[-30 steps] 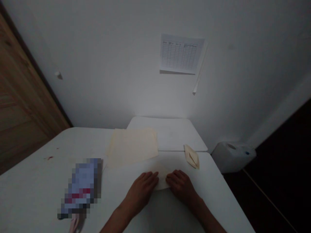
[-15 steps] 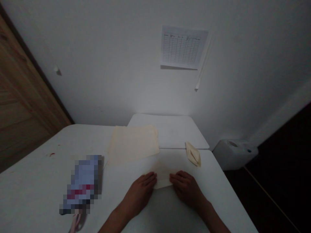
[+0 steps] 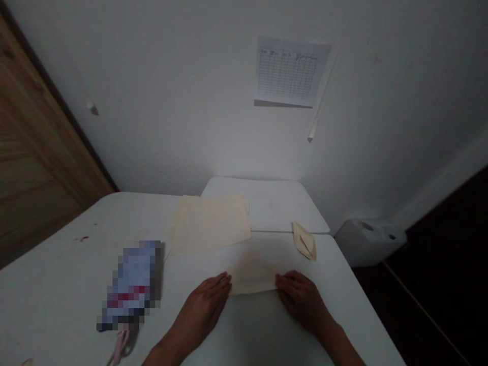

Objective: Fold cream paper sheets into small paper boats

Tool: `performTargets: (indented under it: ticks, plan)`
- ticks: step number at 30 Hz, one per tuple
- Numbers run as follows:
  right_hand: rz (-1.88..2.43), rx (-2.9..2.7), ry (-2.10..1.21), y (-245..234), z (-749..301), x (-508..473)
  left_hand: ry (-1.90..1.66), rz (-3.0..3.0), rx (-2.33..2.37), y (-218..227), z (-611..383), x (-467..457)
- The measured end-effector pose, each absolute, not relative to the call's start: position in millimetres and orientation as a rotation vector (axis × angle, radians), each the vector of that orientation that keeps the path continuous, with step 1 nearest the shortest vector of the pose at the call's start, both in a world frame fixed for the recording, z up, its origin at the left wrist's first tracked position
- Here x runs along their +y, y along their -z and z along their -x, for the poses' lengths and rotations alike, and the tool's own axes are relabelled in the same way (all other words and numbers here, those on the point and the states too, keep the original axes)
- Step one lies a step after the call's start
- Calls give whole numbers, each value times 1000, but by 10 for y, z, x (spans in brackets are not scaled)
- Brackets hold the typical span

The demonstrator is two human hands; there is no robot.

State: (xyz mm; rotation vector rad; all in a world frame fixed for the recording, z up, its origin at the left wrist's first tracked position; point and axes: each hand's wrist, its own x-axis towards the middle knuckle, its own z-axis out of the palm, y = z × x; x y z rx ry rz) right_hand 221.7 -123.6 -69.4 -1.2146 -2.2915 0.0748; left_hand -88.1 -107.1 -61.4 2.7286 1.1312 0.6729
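A thin cream-coloured sheet point(image 3: 253, 280) lies on the white table, its near edge running straight between my two hands. On the left end of that edge, my left hand point(image 3: 208, 300) has its fingers pressed together against the sheet. At the opposite end my right hand point(image 3: 299, 295) is closed in the same way, fingertips on the edge. Both thumbs are mostly hidden. Farther back rests a larger cream sheet point(image 3: 211, 226), flat on the table. Past my right hand is a small folded cream piece point(image 3: 304, 241) with a pointed end.
A blurred-out blue item with a red band point(image 3: 131, 282) and a pinkish strap lies left on the white table point(image 3: 68, 284). Behind stands a second white tabletop point(image 3: 267, 203) against the wall. A printed sheet point(image 3: 290, 71) hangs there. Right of the table is a white plastic container point(image 3: 369, 241).
My left hand has slid left along the sheet's near edge, and my right hand slightly right. The gap between them is wider and shows more of the edge. The view has shifted a little.
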Motion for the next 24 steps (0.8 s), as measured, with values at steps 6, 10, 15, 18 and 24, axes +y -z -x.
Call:
performTargets:
  ticks: [6, 10, 15, 18, 24]
  plan:
    - [1238, -2272, -90, 684, -2251, -1286, -668, -2735, 1200, 632, 899, -1089]
    - [1268, -2201, -167, 671, -2241, -1292, -756, -2649, 1218, 630, 893, -1097]
    - [1364, -2028, -314, 647, -2212, -1210, -809, -2516, 1357, 583, 774, -1010]
    - [1412, -1982, -350, 639, -2198, -1134, -745, -2527, 1446, 535, 654, -919]
    - [1492, -1951, -363, 703, -2178, -1019, -516, -2595, 1386, 435, 434, -761]
